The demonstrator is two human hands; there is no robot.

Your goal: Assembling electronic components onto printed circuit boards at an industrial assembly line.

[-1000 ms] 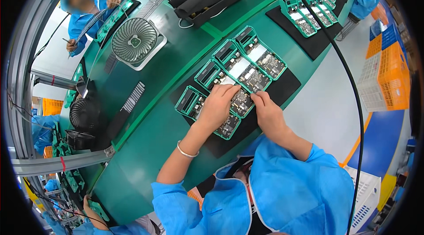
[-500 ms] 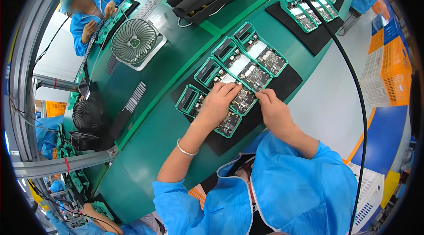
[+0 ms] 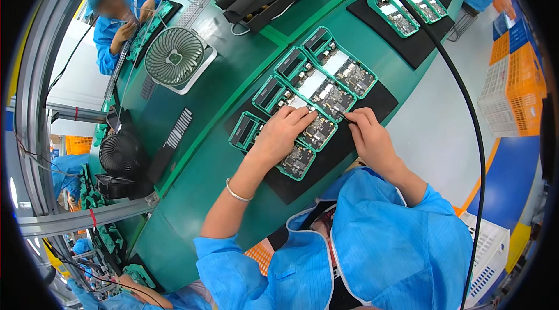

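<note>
Head view shows dark circuit boards (image 3: 333, 99) framed in green.

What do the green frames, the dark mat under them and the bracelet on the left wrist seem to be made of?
Green frames: probably moulded plastic, smooth and evenly coloured, with a slight sheen.
Dark mat: perhaps rubber or foam, flat and matte, showing hardly any glare; its texture is too fine to tell.
Bracelet: likely polished metal, silvery with bright highlights.

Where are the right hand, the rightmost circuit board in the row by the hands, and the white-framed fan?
Right hand (image 3: 373, 142), head view: back of the hand.
Rightmost circuit board (image 3: 356, 79), head view: board's middle.
White-framed fan (image 3: 174, 58), head view: central hub.
</note>
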